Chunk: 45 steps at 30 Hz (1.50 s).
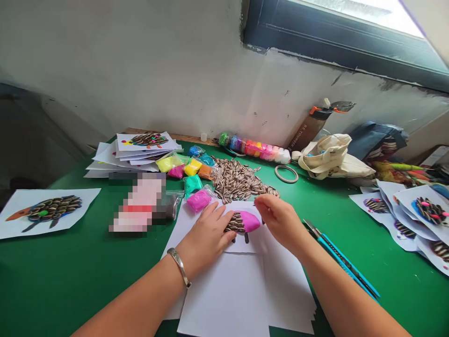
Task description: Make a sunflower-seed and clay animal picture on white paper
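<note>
A small white sheet [242, 246] bears a pink clay shape [251, 221] with striped seeds [235, 222] pressed on its left part and short black legs below. My left hand [209, 230], with a silver bangle at the wrist, lies spread over the sheet's left side, fingertips beside the seeds. At the sheet's right edge my right hand [277, 217] is closed, thumb and fingers together; what it pinches, if anything, is too small to name. Behind both hands lies a heap of loose sunflower seeds [236, 180].
Bagged clay [199, 199] and stacked seed pictures [145, 152] stand left of the heap. Blue cutters [342, 260] lie right of my right arm. A tape ring [286, 173], clay tubs [259, 150], a cloth bag [331, 157] and a bottle [308, 126] are farther back.
</note>
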Tool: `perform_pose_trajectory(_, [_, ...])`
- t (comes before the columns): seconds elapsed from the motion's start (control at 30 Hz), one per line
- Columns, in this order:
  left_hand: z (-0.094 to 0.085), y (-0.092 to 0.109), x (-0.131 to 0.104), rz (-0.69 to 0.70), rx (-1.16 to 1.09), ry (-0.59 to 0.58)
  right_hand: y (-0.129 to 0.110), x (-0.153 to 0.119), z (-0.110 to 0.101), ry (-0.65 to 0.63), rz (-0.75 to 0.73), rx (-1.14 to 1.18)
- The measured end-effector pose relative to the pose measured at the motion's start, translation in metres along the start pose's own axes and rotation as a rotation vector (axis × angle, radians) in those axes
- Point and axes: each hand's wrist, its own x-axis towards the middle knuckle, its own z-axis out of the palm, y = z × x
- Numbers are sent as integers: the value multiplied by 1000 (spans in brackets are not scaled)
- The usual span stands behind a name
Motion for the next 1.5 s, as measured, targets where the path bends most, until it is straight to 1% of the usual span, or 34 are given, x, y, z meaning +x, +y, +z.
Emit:
perform_pose_trajectory(0.07, [-1, 0, 0, 8, 12, 3, -5, -7, 2, -42, 75, 179])
perform_pose_trajectory(0.13, [-2, 1, 0, 15, 19, 9, -6, -9, 6, -75, 149, 300])
perform_pose_trajectory(0.2, [-3, 1, 0, 20, 25, 10, -5, -8, 10, -81, 189, 379])
perform_pose_trajectory(0.27, [-3, 1, 0, 24, 35, 12, -1, -7, 14, -72, 196, 406])
perform_pose_trajectory(0.33, [-2, 1, 0, 31, 48, 20, 3, -6, 17, -63, 189, 376])
perform_pose_trajectory(0.43, [0, 1, 0, 39, 68, 47, 6, -6, 20, -32, 165, 263])
perform_pose_trajectory(0.53, [2, 0, 0, 39, 91, 103, 4, -5, 22, -19, 90, 131])
perform_pose_trajectory(0.63, [4, -2, 0, 36, 98, 133, 2, -2, 23, -18, 28, 56])
perform_pose_trajectory(0.73, [5, -3, 1, 42, 93, 146, 2, -1, 26, -5, 2, 28])
perform_pose_trajectory(0.87, [5, -2, 3, 61, 103, 160, 2, 0, 33, 49, -14, -6])
perform_pose_trajectory(0.93, [4, -1, 4, 67, 103, 145, 3, 0, 35, 69, -13, -30])
perform_pose_trajectory(1.1, [3, 1, 3, 70, 92, 102, 1, -1, 34, 67, -48, -72])
perform_pose_trajectory(1.3, [5, 2, 3, 59, 124, 191, 0, -4, 31, 54, -51, -85])
perform_pose_trajectory(1.5, [3, 3, 6, 19, 40, 94, -1, -2, 31, 51, -38, -73])
